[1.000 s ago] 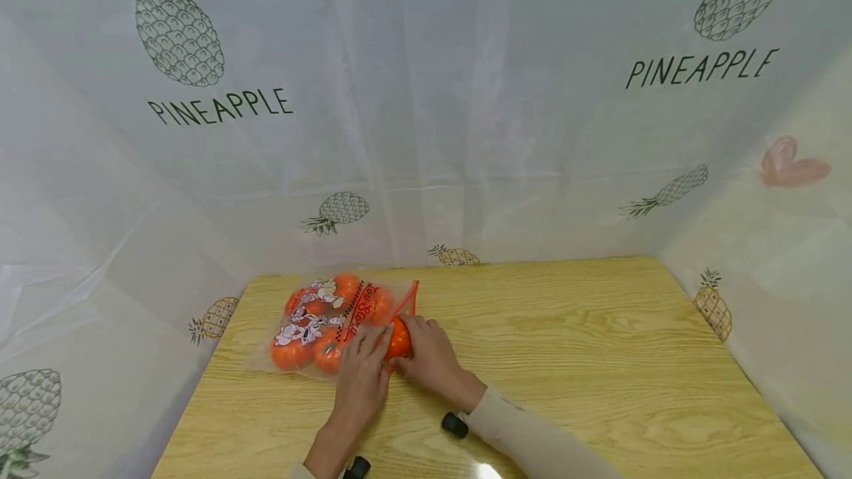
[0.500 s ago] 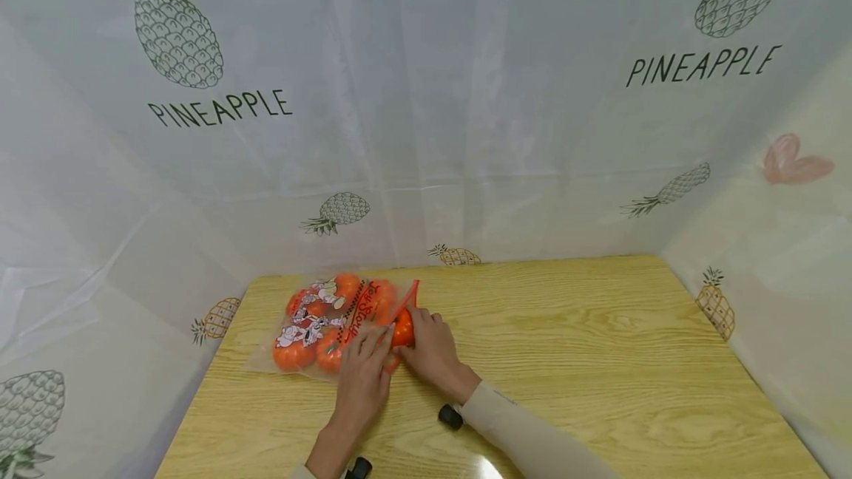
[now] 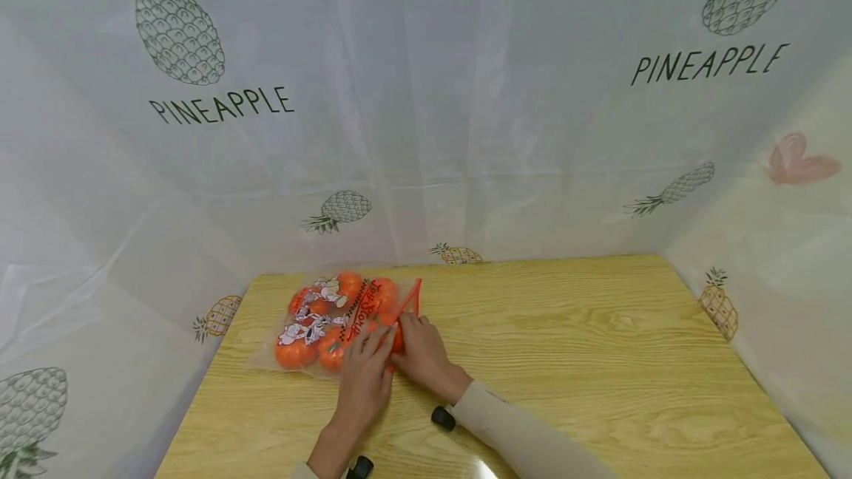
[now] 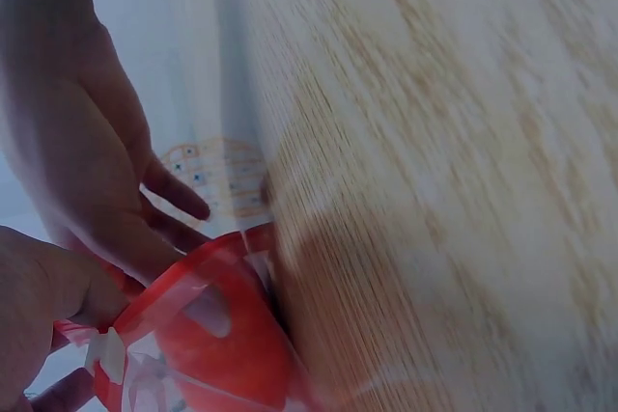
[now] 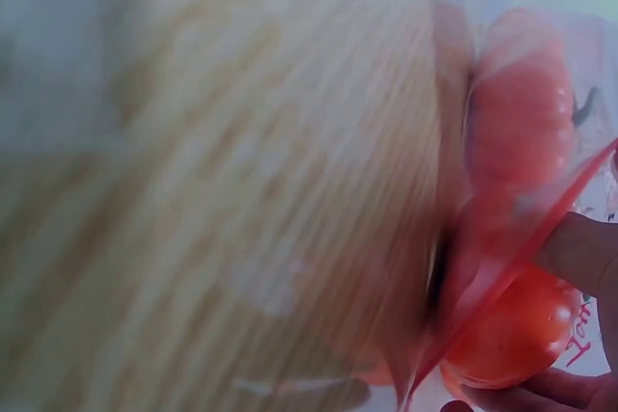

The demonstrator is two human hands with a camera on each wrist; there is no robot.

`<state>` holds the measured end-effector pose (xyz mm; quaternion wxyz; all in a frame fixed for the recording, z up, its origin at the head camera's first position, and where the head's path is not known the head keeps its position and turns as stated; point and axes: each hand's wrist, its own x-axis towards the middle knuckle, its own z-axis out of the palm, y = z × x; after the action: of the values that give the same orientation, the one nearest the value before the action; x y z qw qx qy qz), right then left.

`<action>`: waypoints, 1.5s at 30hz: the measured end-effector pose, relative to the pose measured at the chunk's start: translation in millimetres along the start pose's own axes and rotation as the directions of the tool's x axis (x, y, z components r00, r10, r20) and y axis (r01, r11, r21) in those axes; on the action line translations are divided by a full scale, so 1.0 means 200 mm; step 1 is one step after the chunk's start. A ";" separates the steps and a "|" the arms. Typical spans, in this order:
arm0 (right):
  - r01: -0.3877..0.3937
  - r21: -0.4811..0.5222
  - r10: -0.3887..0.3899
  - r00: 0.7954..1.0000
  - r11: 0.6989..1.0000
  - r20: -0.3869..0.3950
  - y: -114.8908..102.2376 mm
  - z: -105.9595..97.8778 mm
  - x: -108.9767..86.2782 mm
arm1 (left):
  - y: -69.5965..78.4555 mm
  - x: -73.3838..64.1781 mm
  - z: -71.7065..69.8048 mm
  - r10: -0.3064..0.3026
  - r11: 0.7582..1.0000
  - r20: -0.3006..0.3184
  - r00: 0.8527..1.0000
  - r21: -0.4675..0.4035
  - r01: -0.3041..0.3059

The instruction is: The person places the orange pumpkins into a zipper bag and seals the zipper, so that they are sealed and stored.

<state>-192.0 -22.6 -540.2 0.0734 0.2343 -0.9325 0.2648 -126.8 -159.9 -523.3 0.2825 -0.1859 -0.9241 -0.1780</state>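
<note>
A clear zip bag (image 3: 362, 301) with a red zip edge and cartoon print lies at the table's left, several orange-red fruits inside. The fruits are glossy and lightly ribbed, some with a green stem; I cannot tell whether they are tomatoes or small pumpkins. My left hand (image 3: 362, 379) rests on the bag's mouth; in the left wrist view its fingers pinch the red edge near a white slider (image 4: 108, 354). At the mouth, my right hand (image 3: 426, 353) grips one orange-red fruit (image 5: 517, 330) between thumb and fingers. Part of that hand is behind the film.
The wooden table (image 3: 566, 346) stretches away to the right of the hands. A pale curtain (image 3: 426, 131) printed with pineapples hangs behind the table and along both sides. Black wrist cameras sit on both wrists.
My right hand has moved slightly left, with the held fruit going further into the bag's mouth, so less of it shows. The left hand has stayed at the bag's edge.
</note>
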 end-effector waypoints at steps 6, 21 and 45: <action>0.007 0.009 -0.007 1.000 1.000 0.012 0.00 -0.01 0.00 | -0.01 0.00 0.01 -0.004 1.000 0.004 1.000 0.006 0.004; 0.003 0.024 -0.002 0.999 1.000 -0.054 0.00 -0.01 -0.02 | 0.00 0.01 0.01 0.046 0.999 -0.056 0.997 -0.002 -0.047; 0.063 -0.003 -0.063 0.998 0.998 -0.030 0.07 -0.07 -0.09 | -0.08 -0.05 -0.03 0.054 0.998 0.094 0.994 0.037 -0.058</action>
<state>-182.4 2.3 -540.2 0.0962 0.2595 -0.9237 0.2650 -122.6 -179.3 -528.3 0.2477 -0.2141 -0.9341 -0.1427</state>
